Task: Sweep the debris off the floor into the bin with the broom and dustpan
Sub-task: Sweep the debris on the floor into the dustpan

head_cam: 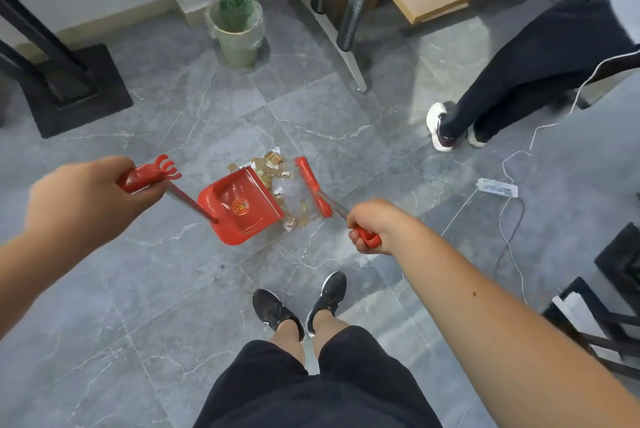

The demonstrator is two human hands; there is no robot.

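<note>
Two hands busy: left hand point(83, 195) fisted round dustpan point(242, 208) handle, right hand point(372, 225) fisted round broom point(313, 187) handle. Debris point(273, 168) on floor ahead, between both hands, just beside pan mouth; broom head flanks pile on right-hand side. Bin point(237, 31) well beyond.

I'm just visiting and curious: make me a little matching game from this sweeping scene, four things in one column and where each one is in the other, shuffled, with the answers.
Things
1. dustpan
2. broom
3. bin
4. power strip

Places
A. by the far wall, lined with a clear bag
B. on the floor at the right, white cable attached
C. handle held in the left hand, pan on the floor left of the debris
D. handle held in the right hand, head on the floor right of the debris

Pairs: 1-C, 2-D, 3-A, 4-B
</note>
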